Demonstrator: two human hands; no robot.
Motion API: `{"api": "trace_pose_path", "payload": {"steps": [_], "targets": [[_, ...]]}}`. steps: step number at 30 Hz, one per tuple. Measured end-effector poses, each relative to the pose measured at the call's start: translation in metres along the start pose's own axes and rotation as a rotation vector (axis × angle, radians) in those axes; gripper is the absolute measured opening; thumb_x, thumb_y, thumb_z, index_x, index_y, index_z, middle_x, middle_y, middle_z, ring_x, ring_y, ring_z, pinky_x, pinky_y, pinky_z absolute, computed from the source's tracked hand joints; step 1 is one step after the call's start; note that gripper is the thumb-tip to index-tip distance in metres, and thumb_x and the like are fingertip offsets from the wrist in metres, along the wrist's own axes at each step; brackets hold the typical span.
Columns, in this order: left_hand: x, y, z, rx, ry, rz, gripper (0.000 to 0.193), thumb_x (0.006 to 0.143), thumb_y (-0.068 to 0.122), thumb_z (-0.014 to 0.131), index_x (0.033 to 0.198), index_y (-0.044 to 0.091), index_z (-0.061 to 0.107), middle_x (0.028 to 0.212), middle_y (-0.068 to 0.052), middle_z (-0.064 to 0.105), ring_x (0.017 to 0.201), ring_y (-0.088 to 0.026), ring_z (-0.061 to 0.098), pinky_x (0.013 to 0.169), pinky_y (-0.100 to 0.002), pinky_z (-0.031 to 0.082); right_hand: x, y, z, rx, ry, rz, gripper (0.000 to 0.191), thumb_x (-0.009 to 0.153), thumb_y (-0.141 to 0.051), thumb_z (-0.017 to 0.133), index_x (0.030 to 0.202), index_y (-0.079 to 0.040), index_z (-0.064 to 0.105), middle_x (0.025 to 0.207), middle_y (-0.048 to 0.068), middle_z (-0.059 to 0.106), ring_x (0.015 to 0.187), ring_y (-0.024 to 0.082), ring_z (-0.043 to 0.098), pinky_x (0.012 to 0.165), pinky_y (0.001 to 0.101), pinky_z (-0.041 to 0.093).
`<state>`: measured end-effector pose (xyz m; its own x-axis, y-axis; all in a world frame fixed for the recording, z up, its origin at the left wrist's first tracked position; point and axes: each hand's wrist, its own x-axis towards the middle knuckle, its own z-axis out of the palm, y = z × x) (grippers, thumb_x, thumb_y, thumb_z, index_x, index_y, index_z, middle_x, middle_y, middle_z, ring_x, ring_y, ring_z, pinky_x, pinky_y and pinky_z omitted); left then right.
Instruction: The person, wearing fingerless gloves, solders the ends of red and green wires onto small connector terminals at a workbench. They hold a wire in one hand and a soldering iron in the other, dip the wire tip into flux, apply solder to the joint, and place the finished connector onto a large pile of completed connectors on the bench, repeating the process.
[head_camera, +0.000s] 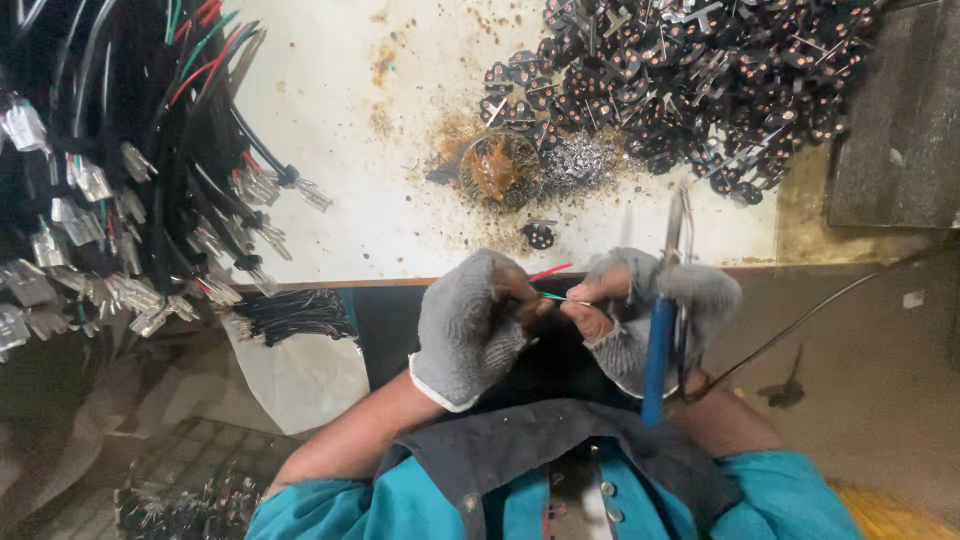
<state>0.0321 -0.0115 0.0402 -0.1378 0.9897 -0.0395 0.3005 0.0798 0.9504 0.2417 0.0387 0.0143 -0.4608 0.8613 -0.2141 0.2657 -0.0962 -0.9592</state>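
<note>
Wires (553, 283), thin red and green, pinched between both gloved hands, left (470, 325), right (640, 310) also gripping blue-handled soldering iron (660, 345), near counter (400, 150) edge.

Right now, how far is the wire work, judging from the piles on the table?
Possibly done: a big pile of black plug pieces lies at the table's far side. In hand: the left hand pinches thin red and green wires, while the right hand holds a blue-handled soldering iron. Possibly left: a bundle of black cables with metal terminals at the left.
</note>
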Motion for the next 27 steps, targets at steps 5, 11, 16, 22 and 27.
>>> {"api": "trace_pose_path", "payload": {"steps": [5,11,16,22,27], "targets": [[0.002,0.004,-0.003,-0.117,-0.098,-0.178,0.023,0.086,0.014,0.074,0.107,0.011,0.066,0.085,-0.007,0.069,0.071,-0.024,0.072,0.065,-0.034,0.056,0.007,-0.012,-0.006,0.001,-0.072,0.036,0.011,0.092,-0.015,0.078,0.092,-0.006,0.072,0.082,0.005,0.071,0.076,0.012,0.067,0.069,0.0265,0.055],[0.001,0.002,-0.008,0.074,-0.078,0.076,0.012,0.089,0.010,0.071,0.100,0.009,0.068,0.084,-0.009,0.067,0.075,-0.027,0.068,0.069,-0.037,0.052,0.001,0.001,0.003,-0.018,0.031,0.020,0.019,0.091,-0.017,0.081,0.092,-0.004,0.066,0.086,0.006,0.073,0.083,0.015,0.073,0.075,0.0290,0.058],[-0.001,0.004,-0.006,-0.075,-0.088,0.047,0.009,0.094,0.009,0.068,0.102,0.009,0.067,0.094,-0.009,0.069,0.083,-0.026,0.071,0.073,-0.035,0.056,-0.003,0.008,0.004,0.074,0.143,-0.083,0.026,0.091,-0.017,0.083,0.097,-0.005,0.061,0.088,0.004,0.072,0.086,0.014,0.072,0.079,0.0286,0.060],[0.000,0.004,-0.006,-0.075,-0.128,0.004,0.007,0.094,0.011,0.072,0.099,0.008,0.068,0.089,-0.009,0.067,0.080,-0.027,0.067,0.072,-0.036,0.052,-0.002,0.005,-0.004,-0.019,-0.026,-0.070,0.015,0.094,-0.016,0.078,0.097,-0.006,0.067,0.094,0.005,0.073,0.087,0.014,0.070,0.080,0.0277,0.057],[0.000,0.006,-0.008,-0.046,-0.144,0.034,0.010,0.090,0.014,0.075,0.095,0.011,0.067,0.084,-0.007,0.063,0.080,-0.028,0.064,0.073,-0.038,0.050,-0.004,0.003,-0.005,0.093,-0.060,0.026,0.016,0.092,-0.019,0.080,0.096,-0.006,0.071,0.091,0.003,0.071,0.084,0.013,0.066,0.077,0.0267,0.053]]}}
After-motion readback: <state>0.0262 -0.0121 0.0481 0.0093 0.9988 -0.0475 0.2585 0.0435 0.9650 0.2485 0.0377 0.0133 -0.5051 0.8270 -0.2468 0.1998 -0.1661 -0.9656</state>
